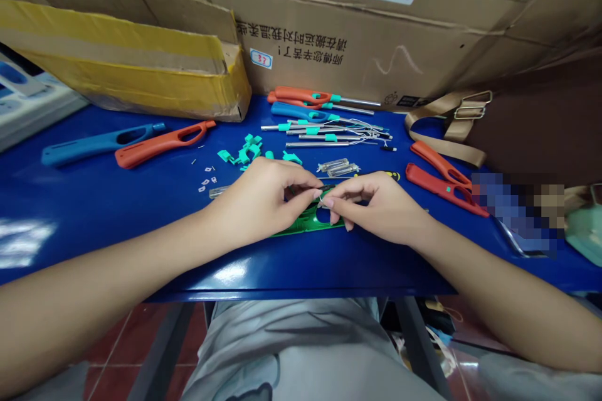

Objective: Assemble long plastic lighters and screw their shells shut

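Observation:
A green plastic lighter shell (308, 220) lies flat on the blue table (117, 213) right in front of me. My left hand (263, 200) rests on its left part, fingers curled and pinched over it. My right hand (376, 206) meets it from the right, thumb and forefinger pinched on a small thin part at the shell's top edge; what that part is I cannot make out. The fingertips of both hands almost touch.
Behind my hands lie teal clips (244, 151), clear tubes (336, 167), metal rods with wires (329, 132), and assembled orange and blue lighters (305, 100). Blue (94, 144) and orange (162, 142) shells lie left, red shells (439, 178) right. Cardboard boxes (376, 43) wall the back.

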Demonstrator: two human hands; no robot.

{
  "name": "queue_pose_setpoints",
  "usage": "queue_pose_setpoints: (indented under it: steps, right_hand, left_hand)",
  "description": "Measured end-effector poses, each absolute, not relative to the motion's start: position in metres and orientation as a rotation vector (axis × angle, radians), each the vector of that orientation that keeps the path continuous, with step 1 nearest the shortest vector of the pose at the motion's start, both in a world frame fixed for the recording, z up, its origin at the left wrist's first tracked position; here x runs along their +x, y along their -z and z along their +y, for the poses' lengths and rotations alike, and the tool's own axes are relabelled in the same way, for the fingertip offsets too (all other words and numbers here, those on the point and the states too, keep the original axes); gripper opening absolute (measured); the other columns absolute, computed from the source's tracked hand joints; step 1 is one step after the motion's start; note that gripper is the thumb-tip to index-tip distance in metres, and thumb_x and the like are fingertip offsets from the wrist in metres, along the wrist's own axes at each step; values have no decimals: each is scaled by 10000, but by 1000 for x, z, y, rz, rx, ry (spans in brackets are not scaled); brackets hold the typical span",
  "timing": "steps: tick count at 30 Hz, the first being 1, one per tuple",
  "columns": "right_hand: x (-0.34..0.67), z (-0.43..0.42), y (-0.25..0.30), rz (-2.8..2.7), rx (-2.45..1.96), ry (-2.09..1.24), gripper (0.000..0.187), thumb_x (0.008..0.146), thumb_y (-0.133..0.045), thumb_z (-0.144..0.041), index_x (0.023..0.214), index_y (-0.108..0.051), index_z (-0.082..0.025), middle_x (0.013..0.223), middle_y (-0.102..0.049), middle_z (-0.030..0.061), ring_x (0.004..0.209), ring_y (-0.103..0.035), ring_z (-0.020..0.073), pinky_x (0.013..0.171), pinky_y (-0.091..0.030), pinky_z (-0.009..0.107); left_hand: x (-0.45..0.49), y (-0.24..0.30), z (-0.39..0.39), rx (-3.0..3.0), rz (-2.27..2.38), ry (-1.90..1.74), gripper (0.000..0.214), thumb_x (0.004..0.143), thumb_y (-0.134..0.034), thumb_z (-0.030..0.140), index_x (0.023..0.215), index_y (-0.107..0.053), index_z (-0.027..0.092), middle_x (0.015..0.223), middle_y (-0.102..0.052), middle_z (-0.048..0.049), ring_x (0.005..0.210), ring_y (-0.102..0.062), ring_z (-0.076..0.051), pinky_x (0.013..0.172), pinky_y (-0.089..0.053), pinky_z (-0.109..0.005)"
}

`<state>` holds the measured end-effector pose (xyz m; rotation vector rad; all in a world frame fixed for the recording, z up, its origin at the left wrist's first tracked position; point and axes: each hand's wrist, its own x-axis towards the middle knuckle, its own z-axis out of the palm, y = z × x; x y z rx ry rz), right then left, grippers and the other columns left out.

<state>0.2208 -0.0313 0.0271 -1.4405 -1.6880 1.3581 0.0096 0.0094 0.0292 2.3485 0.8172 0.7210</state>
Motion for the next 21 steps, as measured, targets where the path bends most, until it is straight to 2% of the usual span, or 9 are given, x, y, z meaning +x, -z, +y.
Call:
queue_pose_setpoints:
  steps: [10,18,21]
  right_hand:
    - [222,-30,-27,-1496,-1454,-1527,63,772,-760,-198,736,-741,-149,624,-725,-3,456,-600,70,480,-491,175]
    - [223,-28,-26,-1485,-1383,-1591,239,734,-858,-331,821,-750,-137,697,-746,3,518,-631,75,537,-526,191]
    - [221,-29,-27,-1475,-1399,-1621,267,707,-880,-337,790,-728,-134,681,-741,2,544,-644,78,570,-533,192]
  left_hand:
    - [11,-27,7,2383,755,-745,171,916,-647,150,964,-810,161,854,-790,-12,715,-700,-121,647,-507,-231]
    - [8,-31,9,2446,688,-725,165,904,-652,117,938,-803,172,886,-808,-7,753,-738,-134,673,-536,-224]
    - [8,-32,6,2463,672,-707,172,907,-646,111,958,-802,165,890,-805,-15,753,-740,-137,679,-546,-226]
